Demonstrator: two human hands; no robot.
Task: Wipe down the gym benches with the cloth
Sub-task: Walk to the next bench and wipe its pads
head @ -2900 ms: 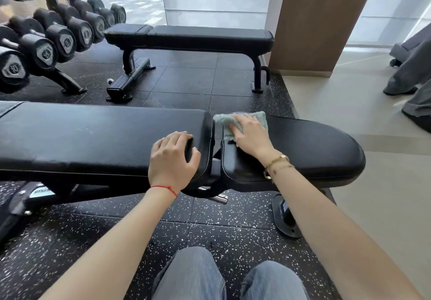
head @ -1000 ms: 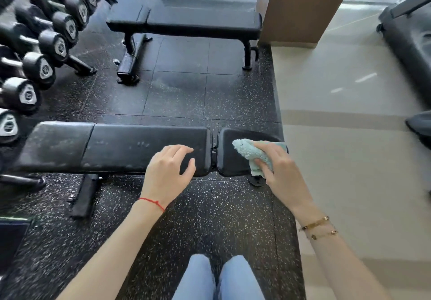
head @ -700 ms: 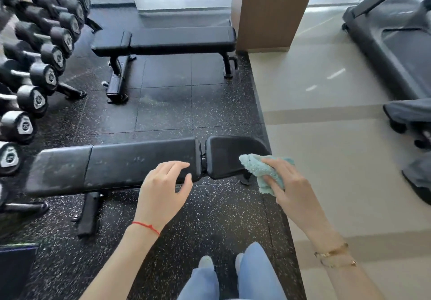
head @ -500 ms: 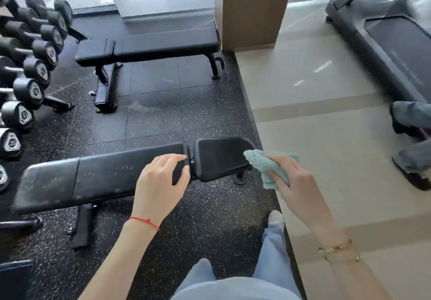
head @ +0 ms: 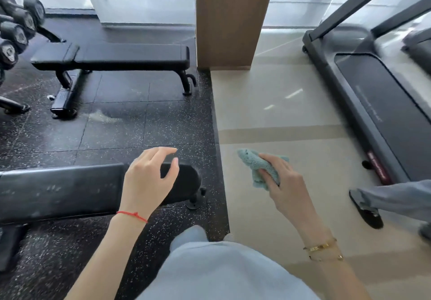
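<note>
Head view: the step in hand looks like a changeover between benches. The near bench [head: 70,187] lies at about 9 o'clock from the middle of the frame, and neither hand is wiping it. The cloth [head: 257,166] is off the pad entirely, held in the air over the pale floor [head: 279,103] at about 4 o'clock. The far bench [head: 112,57] stands at about 11 o'clock, well apart from both hands, beside the wooden pillar [head: 235,19] and near the dumbbells [head: 16,33] at 10 o'clock. By my reading it is the likely next target; the next move calls for walking the cloth over to it and laying it flat on one end of the pad before pressing and sweeping.

The left hand [head: 149,178] hangs palm-down above the rounded end of the near bench, wrist bent back, fingers loosely spread and gently curved, holding nothing; whether the fingertips touch the pad I cannot tell. The right hand [head: 284,183] reaches forward with the forearm coming from 5 o'clock, its fingers and thumb curled round the bunched cloth, whose loose corner sticks out toward 10 o'clock. A treadmill [head: 377,103] fills the 2 o'clock side
</note>
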